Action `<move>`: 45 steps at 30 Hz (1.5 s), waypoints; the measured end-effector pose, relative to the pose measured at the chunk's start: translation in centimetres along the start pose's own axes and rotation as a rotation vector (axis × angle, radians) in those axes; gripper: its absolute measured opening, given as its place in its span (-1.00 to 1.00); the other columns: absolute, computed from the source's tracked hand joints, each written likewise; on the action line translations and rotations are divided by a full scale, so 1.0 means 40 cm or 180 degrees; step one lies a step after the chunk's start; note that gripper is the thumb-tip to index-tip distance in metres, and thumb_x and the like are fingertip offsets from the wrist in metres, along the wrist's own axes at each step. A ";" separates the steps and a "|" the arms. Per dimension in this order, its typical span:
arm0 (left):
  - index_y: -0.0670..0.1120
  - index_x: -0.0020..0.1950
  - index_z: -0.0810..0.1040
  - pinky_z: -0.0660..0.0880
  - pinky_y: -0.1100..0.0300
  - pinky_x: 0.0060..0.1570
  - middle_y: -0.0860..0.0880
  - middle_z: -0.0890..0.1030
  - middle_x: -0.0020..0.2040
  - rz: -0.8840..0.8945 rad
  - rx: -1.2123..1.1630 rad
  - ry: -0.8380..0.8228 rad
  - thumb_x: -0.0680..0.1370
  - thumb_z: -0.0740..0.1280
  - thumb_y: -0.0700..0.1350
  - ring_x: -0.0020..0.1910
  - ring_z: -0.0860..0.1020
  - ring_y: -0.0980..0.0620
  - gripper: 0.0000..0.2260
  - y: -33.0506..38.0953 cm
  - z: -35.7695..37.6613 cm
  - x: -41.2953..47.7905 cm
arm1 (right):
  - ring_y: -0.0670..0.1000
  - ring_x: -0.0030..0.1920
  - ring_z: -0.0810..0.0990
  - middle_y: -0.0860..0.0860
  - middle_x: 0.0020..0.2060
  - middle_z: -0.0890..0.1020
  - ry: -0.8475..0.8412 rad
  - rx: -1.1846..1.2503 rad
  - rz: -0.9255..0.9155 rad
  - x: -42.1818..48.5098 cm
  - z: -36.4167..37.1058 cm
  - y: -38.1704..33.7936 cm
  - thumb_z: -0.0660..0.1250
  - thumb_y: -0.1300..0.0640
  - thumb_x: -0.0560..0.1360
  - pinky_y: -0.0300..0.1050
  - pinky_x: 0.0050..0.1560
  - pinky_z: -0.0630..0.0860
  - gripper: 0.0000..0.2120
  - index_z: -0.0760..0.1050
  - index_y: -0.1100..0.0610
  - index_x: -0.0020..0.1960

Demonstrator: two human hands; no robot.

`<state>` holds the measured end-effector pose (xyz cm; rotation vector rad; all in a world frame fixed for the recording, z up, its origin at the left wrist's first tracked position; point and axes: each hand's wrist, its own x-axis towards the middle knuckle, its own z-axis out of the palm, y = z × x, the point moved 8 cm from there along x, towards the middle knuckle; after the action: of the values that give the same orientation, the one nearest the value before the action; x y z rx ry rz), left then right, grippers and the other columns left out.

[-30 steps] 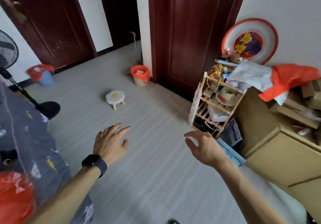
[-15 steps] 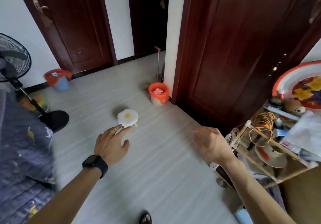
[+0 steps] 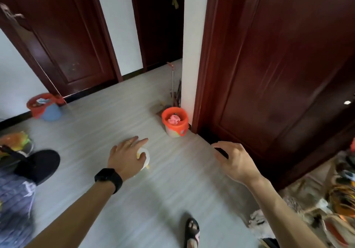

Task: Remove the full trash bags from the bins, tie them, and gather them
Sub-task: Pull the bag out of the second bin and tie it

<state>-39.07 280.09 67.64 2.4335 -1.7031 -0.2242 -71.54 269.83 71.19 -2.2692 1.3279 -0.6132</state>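
Left hand: The left hand (image 3: 125, 155) is held out over the floor (image 3: 96, 124), palm down. Its fingers are straight and a little spread. It holds nothing. A black watch (image 3: 108, 178) is on the wrist.
Right hand: The right hand (image 3: 233, 161) is held out too. Its fingers are loosely bent and it holds nothing.
White bin: A small white bin (image 3: 173, 133) stands on the floor, farther away than both hands and between them. It is just beside the white wall corner and the big dark door (image 3: 269, 74). An orange bag (image 3: 183, 125) is folded over its rim. Pink trash (image 3: 173, 119) sits inside.
Blue bin: A blue bin (image 3: 51, 113) stands far off on the left, by the wall. A red bag (image 3: 35, 106) hangs over its rim, and some scraps are inside.
Stool: A little white stool (image 3: 146, 156) with a yellow spot is on the floor. The left hand hides most of it.
Fan: The round black fan base (image 3: 41, 164) is on the near left.
Foot: A foot in a black sandal (image 3: 192, 230) shows at the near edge, between the arms.
Long handle: A thin long handle (image 3: 172, 80) leans by the wall corner, behind the white bin.
Near right: Lots of things are there, too blurry to tell.
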 end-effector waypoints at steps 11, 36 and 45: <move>0.30 0.50 0.22 0.21 -0.06 0.45 0.09 0.27 0.54 -0.0418 -0.0249 -0.0082 0.59 0.18 0.12 0.49 0.25 -0.04 -0.53 -0.058 -0.003 0.565 | 0.06 0.08 0.63 -0.07 0.02 0.70 -0.0238 0.0031 -0.0191 0.642 0.068 0.039 0.35 0.09 0.52 0.16 0.05 0.60 -0.86 0.64 -0.01 0.05; 0.29 0.52 0.16 0.16 -0.06 0.49 0.10 0.23 0.55 -0.0010 -0.0045 -0.0954 0.60 0.12 0.15 0.52 0.19 -0.01 -0.53 -0.204 0.127 1.739 | 0.01 0.17 0.60 -0.19 0.14 0.66 -0.0492 -0.0165 0.0778 1.652 0.422 0.293 0.17 -0.19 0.47 0.07 0.21 0.53 -0.62 0.61 -0.14 0.17; 0.24 0.54 0.16 0.15 -0.02 0.49 0.07 0.22 0.56 0.0284 -0.0052 -0.1456 0.61 0.12 0.12 0.53 0.17 -0.02 -0.52 -0.190 0.216 1.999 | 0.06 0.20 0.60 -0.10 0.16 0.67 -0.0746 -0.0213 0.1271 1.843 0.545 0.364 0.17 -0.17 0.49 0.03 0.29 0.49 -0.61 0.63 -0.09 0.17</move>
<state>-6.85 207.05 55.18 2.4163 -1.9614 -0.8334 -36.56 201.38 56.59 -1.9674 1.6337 -0.1634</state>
